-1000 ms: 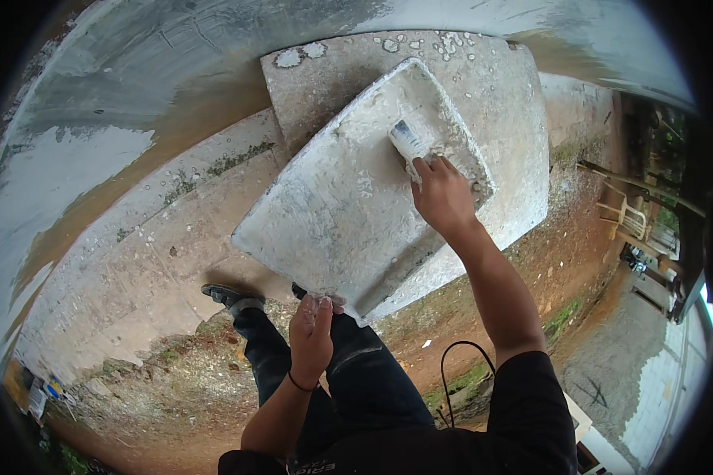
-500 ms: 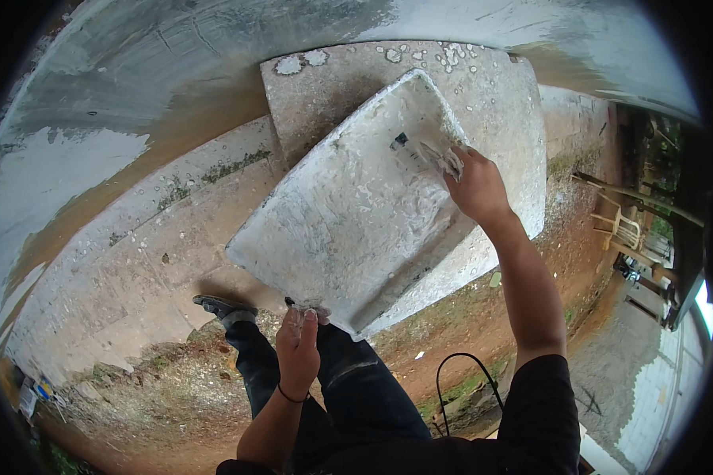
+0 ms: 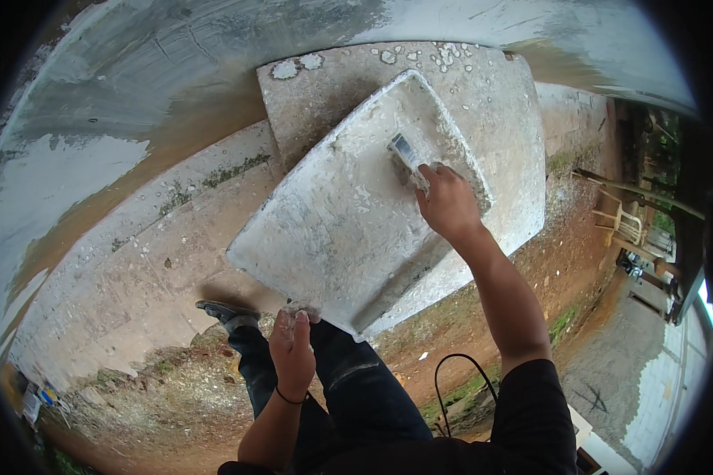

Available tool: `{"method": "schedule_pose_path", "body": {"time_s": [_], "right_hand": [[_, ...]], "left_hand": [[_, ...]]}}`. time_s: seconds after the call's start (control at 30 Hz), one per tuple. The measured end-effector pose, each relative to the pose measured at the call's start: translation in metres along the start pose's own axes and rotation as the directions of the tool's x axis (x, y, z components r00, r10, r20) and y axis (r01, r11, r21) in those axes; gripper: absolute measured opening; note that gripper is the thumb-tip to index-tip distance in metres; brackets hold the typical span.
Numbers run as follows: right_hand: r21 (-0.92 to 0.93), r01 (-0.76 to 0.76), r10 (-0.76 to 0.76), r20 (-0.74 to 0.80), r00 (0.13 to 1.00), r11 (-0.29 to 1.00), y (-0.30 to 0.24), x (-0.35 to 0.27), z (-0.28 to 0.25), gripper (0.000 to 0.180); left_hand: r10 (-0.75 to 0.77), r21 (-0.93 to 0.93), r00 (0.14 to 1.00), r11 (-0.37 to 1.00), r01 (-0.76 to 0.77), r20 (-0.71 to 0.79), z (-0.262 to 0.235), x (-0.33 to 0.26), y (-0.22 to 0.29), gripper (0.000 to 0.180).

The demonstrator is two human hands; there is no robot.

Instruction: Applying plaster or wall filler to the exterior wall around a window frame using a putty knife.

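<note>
A large shallow tray (image 3: 309, 214), crusted white and tilted across my view, holds a thin spread of wet whitish plaster (image 3: 372, 182). Inside its far right part, my right hand (image 3: 451, 202) is closed round a plaster-smeared scraper (image 3: 404, 150), whose flat blade points to the far left. The scraper is low over the plaster; whether it touches I cannot tell. By the tray's near left edge, my left hand (image 3: 295, 348) is closed, thumb up, on something pale and caked with plaster (image 3: 301, 310), whose kind I cannot make out.
Under the tray lies a stained board (image 3: 507, 119) with white splashes. Beyond it rises a wall (image 3: 214, 63) partly coated grey-white. A worn concrete ledge (image 3: 150, 245) runs to the left. A black hose loop (image 3: 451, 360) stands near my right side; a chair (image 3: 627, 226) is far right.
My right hand has moved left and slightly nearer inside the tray, and the scraper's blade now shows more clearly. My left hand has shifted slightly to the left.
</note>
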State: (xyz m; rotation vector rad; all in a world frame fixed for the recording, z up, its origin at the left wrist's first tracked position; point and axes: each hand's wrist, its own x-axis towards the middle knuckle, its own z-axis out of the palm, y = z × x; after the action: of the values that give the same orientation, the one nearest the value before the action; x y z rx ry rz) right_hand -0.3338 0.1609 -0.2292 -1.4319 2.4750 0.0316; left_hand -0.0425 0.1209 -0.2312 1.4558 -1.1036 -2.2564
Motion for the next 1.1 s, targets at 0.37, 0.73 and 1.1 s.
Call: {"method": "schedule_pose_path", "body": {"time_s": [0.37,0.73,1.1], "right_hand": [[-0.180,-0.072,0.065,-0.042,0.997,0.981,0.009,0.030,0.014,0.029],[0.103,0.041,-0.035,-0.059,0.998,0.994,0.003,0.006,-0.023,0.029],[0.109,0.117,-0.117,-0.007,0.993,0.987,-0.005,0.050,-0.002,0.027]], "left_hand": [[0.123,0.005,0.853,0.990,-0.140,-0.508,-0.013,0.049,-0.023,0.043],[0.415,0.609,0.905,0.743,-0.279,-0.092,-0.033,0.045,-0.036,0.046],[0.506,0.565,0.862,0.702,-0.433,0.032,-0.026,0.048,-0.042,0.041]]}}
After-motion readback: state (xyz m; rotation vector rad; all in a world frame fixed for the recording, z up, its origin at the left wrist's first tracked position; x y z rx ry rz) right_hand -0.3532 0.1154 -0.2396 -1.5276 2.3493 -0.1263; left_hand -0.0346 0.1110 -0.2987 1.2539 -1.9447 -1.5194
